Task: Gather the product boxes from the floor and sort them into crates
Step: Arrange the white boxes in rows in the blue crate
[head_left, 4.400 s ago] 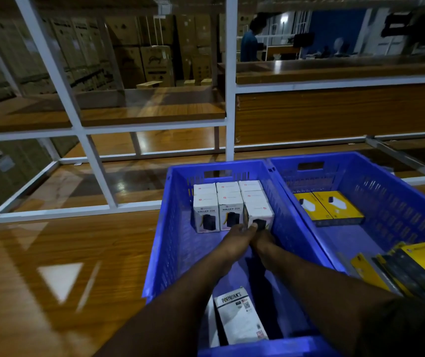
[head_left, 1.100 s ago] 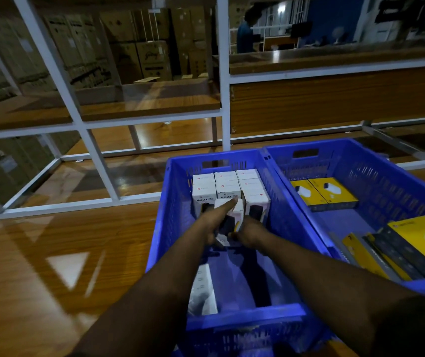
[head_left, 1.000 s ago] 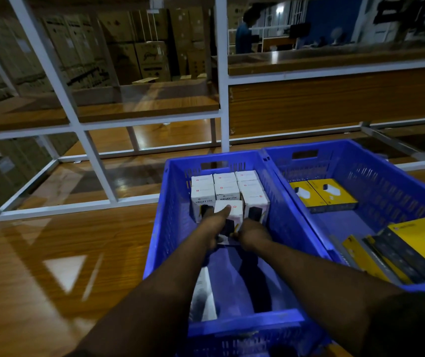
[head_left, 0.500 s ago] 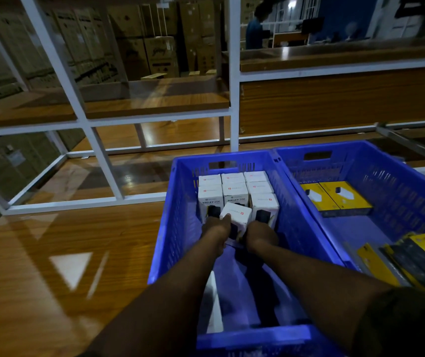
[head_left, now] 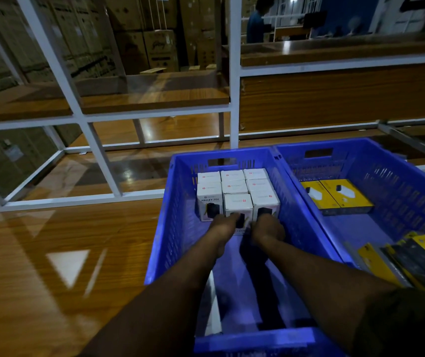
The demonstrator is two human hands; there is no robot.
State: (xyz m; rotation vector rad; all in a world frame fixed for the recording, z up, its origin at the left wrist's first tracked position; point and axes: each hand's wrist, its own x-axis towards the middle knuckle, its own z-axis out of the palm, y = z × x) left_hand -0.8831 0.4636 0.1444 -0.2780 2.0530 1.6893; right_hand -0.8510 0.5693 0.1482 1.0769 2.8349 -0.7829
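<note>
A white steel rack with glossy wooden shelves (head_left: pixel 51 253) carries two blue slotted plastic crates; the left crate (head_left: pixel 178 228) is the landmark. Beside it on the right, a second crate (head_left: pixel 412 197) holds flat yellow boxes (head_left: pixel 340 195). Against the left crate's far wall stand white upright boxes (head_left: pixel 234 186), packed tight, seemingly to save room. At their near edge, the left hand (head_left: pixel 223 226) and right hand (head_left: pixel 268 229) press a white box (head_left: pixel 239 206) into the front row, its printed face towards the viewer and long axis upright; finger curl cannot be told.

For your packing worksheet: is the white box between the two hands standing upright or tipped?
Upright. The white box stands level with its neighbours in the left crate, between the left hand and right hand.
</note>
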